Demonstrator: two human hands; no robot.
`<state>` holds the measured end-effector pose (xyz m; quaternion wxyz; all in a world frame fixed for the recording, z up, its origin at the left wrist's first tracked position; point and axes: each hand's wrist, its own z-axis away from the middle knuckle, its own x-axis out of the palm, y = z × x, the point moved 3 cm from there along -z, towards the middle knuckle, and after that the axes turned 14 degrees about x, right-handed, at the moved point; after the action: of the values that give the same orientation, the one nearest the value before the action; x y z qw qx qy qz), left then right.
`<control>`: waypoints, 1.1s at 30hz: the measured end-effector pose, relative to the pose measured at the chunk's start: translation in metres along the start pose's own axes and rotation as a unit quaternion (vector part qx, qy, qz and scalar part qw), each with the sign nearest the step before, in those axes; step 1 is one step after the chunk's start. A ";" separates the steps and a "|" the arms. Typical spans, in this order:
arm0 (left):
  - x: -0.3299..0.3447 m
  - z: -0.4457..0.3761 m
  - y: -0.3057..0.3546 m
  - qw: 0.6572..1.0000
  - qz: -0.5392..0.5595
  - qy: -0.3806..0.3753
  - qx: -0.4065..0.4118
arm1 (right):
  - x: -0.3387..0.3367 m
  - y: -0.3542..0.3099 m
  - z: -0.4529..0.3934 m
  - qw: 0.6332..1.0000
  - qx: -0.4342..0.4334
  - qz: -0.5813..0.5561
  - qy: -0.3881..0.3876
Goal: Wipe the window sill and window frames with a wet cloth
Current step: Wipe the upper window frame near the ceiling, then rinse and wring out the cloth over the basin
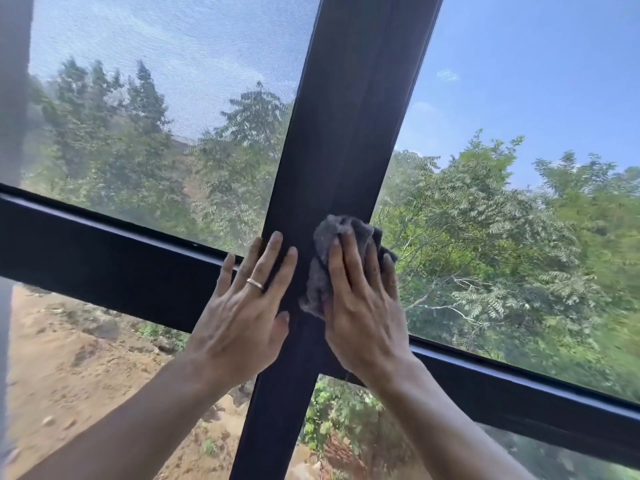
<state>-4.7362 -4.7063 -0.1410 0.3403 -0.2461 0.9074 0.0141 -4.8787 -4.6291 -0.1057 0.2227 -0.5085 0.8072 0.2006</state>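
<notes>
Dark window frame [332,140] crosses before trees [485,220].

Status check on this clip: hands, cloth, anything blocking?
Right hand presses grey cloth flat on dark upright frame bar at the crossing. Left hand bare, flat on the same bar, ring on. Nothing in the way.

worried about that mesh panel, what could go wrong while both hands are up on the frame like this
1. The left hand rests flat on the dark frame with fingertips close to the mesh screen; a slip could push into the mesh.
2. The grey cloth is bunched under the right hand, pressed by straight fingers rather than gripped, so it might slide out and drop.
</notes>
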 end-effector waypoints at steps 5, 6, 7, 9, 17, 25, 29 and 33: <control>0.015 0.020 0.004 1.000 -0.016 -0.012 0.002 | 0.037 -0.017 0.071 0.999 -0.027 0.023 -0.007; 0.018 0.024 0.005 1.000 -0.022 -0.017 0.005 | 0.045 -0.010 0.091 0.996 -0.068 0.056 -0.013; 0.019 0.029 0.006 0.999 -0.026 -0.022 0.007 | 0.050 0.003 0.104 0.991 -0.109 0.081 -0.012; 0.021 0.034 0.010 1.000 -0.023 -0.019 0.001 | 0.048 0.032 0.104 0.982 -0.155 0.109 -0.008; 0.026 0.041 0.015 0.999 -0.026 -0.036 -0.001 | 0.048 -0.003 0.087 0.989 -0.105 0.098 -0.034; 0.021 0.043 0.023 0.996 -0.059 -0.068 0.021 | 0.034 0.034 0.102 0.985 -0.101 0.117 -0.071; 0.012 0.044 0.027 0.990 -0.070 -0.114 0.036 | 0.042 0.009 0.094 0.990 -0.091 0.058 -0.088; -0.006 0.031 0.047 0.993 -0.041 -0.098 0.050 | 0.021 0.049 0.108 0.987 -0.079 0.027 -0.136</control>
<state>-4.7348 -4.6563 -0.1677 0.4395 -0.2634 0.8585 -0.0211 -4.9141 -4.5654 -0.2011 0.2840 -0.4701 0.7647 0.3369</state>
